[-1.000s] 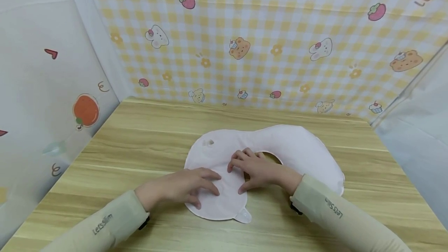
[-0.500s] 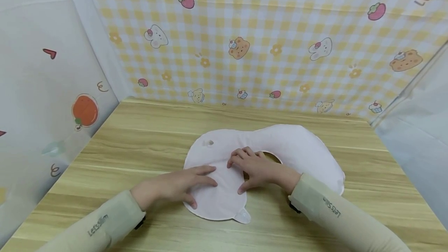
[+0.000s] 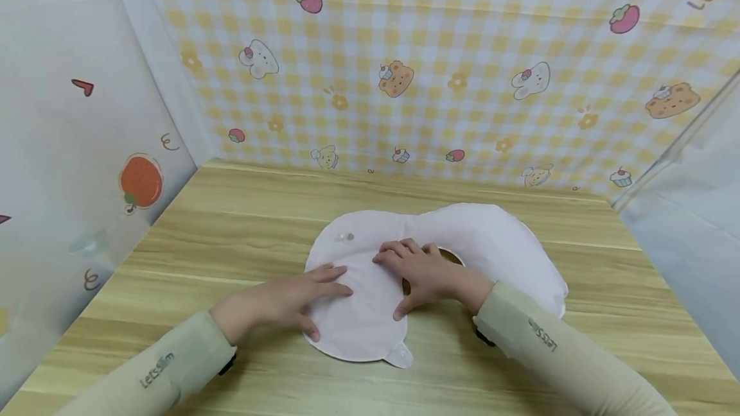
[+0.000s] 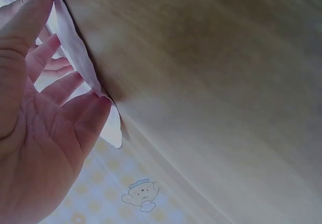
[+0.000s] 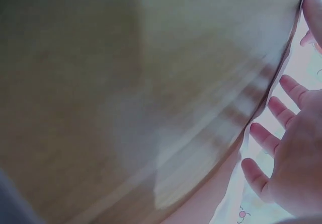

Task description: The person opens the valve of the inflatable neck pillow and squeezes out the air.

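A pale pink bib [image 3: 497,242] lies flat on the wooden table [image 3: 231,223], its neck hole [image 3: 449,255] just behind my right hand. My left hand [image 3: 324,294] rests flat on the bib's near left part with its fingers straight. My right hand [image 3: 407,275] presses flat on the bib's middle, fingers spread and thumb at the inner edge. A snap tab [image 3: 400,356] sticks out at the near edge, and a snap button [image 3: 347,237] shows at the far left. In the left wrist view my palm [image 4: 40,133] lies against the bib's edge [image 4: 75,48]. The right wrist view shows spread fingers [image 5: 282,148] over the cloth.
A yellow checked backdrop [image 3: 439,63] with cartoon prints stands behind the table. White sheets close in the left side [image 3: 69,146] and the right side [image 3: 688,210]. Bare wood surrounds the bib [image 3: 607,313].
My left hand has slid leftward across the bib toward its left edge. The right hand has stayed nearly in place, and the bib has shifted slightly.
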{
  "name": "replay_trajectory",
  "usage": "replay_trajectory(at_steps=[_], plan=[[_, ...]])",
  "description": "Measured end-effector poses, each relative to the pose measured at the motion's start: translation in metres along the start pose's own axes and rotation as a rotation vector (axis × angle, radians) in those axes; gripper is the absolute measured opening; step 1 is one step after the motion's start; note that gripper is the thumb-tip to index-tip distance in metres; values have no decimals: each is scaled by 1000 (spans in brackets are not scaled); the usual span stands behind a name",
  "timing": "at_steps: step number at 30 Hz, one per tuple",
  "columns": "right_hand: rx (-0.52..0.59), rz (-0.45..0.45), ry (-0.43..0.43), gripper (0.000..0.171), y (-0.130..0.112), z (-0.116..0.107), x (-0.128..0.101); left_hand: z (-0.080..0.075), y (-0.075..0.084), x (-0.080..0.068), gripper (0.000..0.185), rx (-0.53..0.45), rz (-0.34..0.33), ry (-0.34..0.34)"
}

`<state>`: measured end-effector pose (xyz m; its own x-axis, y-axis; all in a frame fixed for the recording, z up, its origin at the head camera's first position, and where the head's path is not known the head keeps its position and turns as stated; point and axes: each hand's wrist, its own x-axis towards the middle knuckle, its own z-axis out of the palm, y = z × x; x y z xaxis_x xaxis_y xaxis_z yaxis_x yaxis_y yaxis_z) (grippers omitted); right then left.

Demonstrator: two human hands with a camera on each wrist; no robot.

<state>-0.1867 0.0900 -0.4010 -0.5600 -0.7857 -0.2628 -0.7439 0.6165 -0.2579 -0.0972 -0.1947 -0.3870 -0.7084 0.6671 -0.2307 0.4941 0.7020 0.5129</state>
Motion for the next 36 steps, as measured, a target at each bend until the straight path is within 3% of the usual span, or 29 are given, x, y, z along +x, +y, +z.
replay_trajectory(at_steps=[11, 19, 24, 30, 36], plan=[[-57, 77, -57, 118, 0, -4, 3, -3, -7, 0, 87, 21, -6, 15], [-36, 71, -96, 121, 4, -5, 7, -6, -11, 0, 91, 52, -36, -3], [13, 48, -83, 95, 5, -10, 8, -9, -3, 2, 83, 107, -62, -28], [-48, -30, 89, 43, 5, -19, 21, -11, 2, 19, 72, 207, -6, -4], [-30, -41, 107, 24, 1, -21, 35, -13, 0, 32, 75, 234, 3, -8]])
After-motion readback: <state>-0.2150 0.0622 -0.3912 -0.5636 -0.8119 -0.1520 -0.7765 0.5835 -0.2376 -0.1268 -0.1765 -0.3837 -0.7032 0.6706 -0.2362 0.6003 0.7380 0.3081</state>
